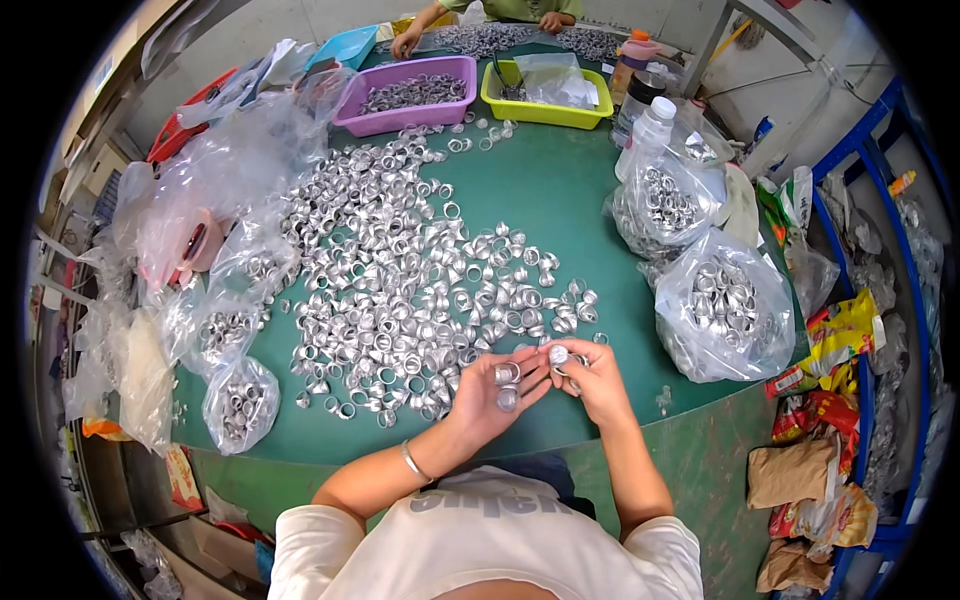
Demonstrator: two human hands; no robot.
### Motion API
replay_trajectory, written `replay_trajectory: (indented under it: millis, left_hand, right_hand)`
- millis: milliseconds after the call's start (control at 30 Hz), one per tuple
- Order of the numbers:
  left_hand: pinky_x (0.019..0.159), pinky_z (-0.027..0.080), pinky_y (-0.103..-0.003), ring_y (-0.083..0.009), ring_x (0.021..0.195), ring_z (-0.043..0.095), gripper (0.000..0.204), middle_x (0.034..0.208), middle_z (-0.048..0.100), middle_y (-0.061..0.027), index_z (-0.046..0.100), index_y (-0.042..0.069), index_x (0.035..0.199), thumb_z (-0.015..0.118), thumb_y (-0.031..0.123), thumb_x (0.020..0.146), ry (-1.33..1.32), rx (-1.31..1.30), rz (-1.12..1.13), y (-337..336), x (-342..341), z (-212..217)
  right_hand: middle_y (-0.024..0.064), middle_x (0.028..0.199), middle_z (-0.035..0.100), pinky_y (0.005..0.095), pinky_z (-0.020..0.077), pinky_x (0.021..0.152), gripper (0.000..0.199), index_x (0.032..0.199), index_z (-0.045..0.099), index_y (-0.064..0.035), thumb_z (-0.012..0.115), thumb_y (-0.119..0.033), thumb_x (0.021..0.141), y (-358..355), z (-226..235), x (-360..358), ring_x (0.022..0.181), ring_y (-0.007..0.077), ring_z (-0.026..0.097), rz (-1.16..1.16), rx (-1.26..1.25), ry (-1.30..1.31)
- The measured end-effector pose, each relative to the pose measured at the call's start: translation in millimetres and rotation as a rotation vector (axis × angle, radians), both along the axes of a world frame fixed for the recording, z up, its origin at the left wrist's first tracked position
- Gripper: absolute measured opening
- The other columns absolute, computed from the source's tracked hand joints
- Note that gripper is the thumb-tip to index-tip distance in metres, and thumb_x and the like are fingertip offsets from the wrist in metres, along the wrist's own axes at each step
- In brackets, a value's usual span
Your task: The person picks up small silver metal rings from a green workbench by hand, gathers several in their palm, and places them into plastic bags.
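Head view: left hand cups two small silver metal rings; right hand pinches another silver ring above the green bench, beside the heap of rings.

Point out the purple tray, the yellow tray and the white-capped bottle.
purple tray [345, 112]: head view, on its front left rim.
yellow tray [545, 112]: head view, on its front wall.
white-capped bottle [661, 108]: head view, on its white cap.

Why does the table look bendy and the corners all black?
In the head view, the fisheye lens curves the green table toward the rim and leaves black corners; the metal rings glint under bright light; both hands, left hand and right hand, look sharp.
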State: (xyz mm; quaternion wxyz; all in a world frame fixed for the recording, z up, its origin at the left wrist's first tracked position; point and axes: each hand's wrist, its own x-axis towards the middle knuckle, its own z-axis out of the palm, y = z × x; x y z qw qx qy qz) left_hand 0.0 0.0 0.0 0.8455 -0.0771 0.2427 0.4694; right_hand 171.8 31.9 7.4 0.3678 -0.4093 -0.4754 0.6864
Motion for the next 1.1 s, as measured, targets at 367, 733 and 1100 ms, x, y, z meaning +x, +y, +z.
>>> replay_trajectory:
  millis: [367, 733, 1100]
  left_hand:
    - [0.1, 0.036, -0.036, -0.0241, 0.118, 0.045, 0.038, 0.126, 0.049, -0.014, 0.05, 0.004, 0.118, 0.04, 0.028, 0.091, -0.029, 0.097, 0.128, -20, 44, -5]
    - [0.078, 0.047, -0.028, -0.0138, 0.087, 0.058, 0.027, 0.096, 0.06, -0.0056, 0.058, 0.002, 0.104, 0.048, 0.024, 0.092, 0.354, 0.443, 0.055, 27, 122, 53]
    - [0.093, 0.037, -0.029, -0.0179, 0.106, 0.051, 0.035, 0.112, 0.057, -0.0123, 0.052, -0.003, 0.115, 0.041, 0.021, 0.092, 0.716, 0.962, -0.132, 153, 217, 101]
  right_hand:
    - [0.0142, 0.096, 0.059, 0.0302, 0.0463, 0.068, 0.018, 0.093, 0.063, -0.0008, 0.049, 0.001, 0.083, -52, 3, -43, 0.082, 0.0252, 0.058, -0.505, 0.908, -0.427]
    - [0.0101, 0.098, 0.055, 0.0306, 0.0403, 0.084, 0.025, 0.104, 0.052, 0.0021, 0.038, -0.017, 0.096, -22, 38, 5, 0.093, 0.0168, 0.051, -0.919, 0.699, -0.141]
    - [0.019, 0.103, 0.053, 0.0398, 0.0384, 0.087, 0.028, 0.115, 0.047, 0.0019, 0.04, -0.016, 0.093, 88, 73, 134, 0.099, 0.0329, 0.05, -0.888, 0.989, -0.803]
